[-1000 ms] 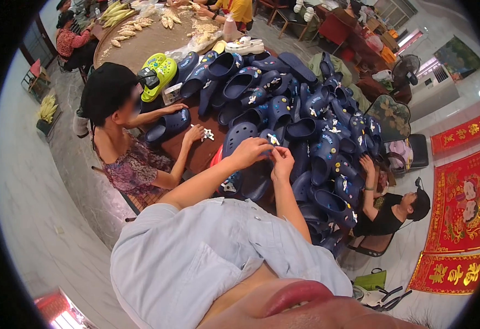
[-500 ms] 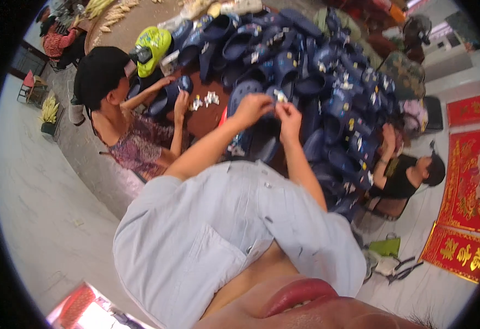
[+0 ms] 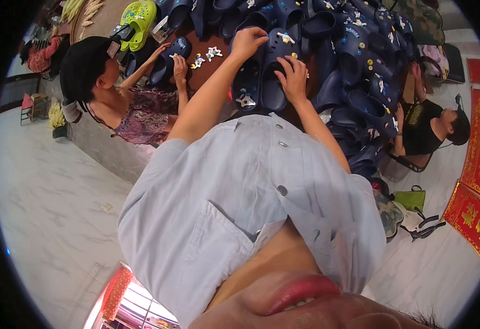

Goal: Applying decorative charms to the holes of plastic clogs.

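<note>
In front of me lies a navy clog [image 3: 274, 90] with holes in its upper. A white charm [image 3: 285, 37] sits on its toe, and a small yellow charm [image 3: 294, 55] shows beside my right fingertips. My right hand [image 3: 295, 79] rests on the clog's upper by the opening, fingers apart. At the toe's left edge is my left hand [image 3: 248, 45], fingers bent and pressed together; anything between them is hidden. Left of this clog is a second navy clog [image 3: 246, 82], partly under my left forearm. A white star-like charm [image 3: 245, 101] lies in its opening.
Many navy clogs [image 3: 365, 104] with charms heap up at the right. Left are loose charms [image 3: 214, 52] on the brown tabletop [image 3: 204, 79] and lime-green clogs [image 3: 140, 24]. A person in a black cap [image 3: 89, 68] handles a clog at left; another person [image 3: 429, 126] sits at right.
My hands have moved apart from a shared pinch over the clog. The right fingers have spread and come down onto it. The white charm now sits on the toe. The view has shifted.
</note>
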Motion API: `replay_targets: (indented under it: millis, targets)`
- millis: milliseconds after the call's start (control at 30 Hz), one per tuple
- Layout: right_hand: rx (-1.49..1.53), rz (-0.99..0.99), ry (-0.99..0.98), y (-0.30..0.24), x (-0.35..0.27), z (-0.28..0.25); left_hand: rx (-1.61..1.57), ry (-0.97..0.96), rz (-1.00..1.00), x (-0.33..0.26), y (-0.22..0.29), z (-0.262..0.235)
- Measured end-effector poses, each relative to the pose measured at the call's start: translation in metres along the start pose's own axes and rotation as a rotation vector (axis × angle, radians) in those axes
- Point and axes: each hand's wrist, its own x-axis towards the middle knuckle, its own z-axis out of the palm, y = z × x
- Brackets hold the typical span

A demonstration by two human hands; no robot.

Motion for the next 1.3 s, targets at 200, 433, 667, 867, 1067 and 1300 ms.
replay_targets:
  millis: [200, 433, 667, 867, 1067, 1300]
  targets:
    - [-0.091, -0.040, 0.075, -0.001, -0.005, 0.011, 0.146, -0.009, 0.084, 0.010, -0.012, 0.019]
    - [-0.096, -0.030, 0.072, 0.003, -0.006, 0.014, 0.222, -0.134, 0.066, 0.022, -0.010, 0.024]
    - [-0.100, -0.032, 0.071, 0.003, -0.005, 0.013, 0.359, -0.173, 0.208, 0.011, -0.010, 0.021]
    - [-0.107, -0.028, 0.065, 0.002, -0.008, 0.013, 0.512, -0.176, 0.368, 0.003, -0.007, 0.017]
    - [-0.099, -0.021, 0.069, 0.004, -0.005, 0.015, 0.628, -0.243, 0.459, 0.004, -0.004, 0.016]
    - [-0.086, -0.056, 0.068, 0.013, -0.006, 0.019, 0.904, -0.301, 0.571, 0.002, 0.021, 0.020]
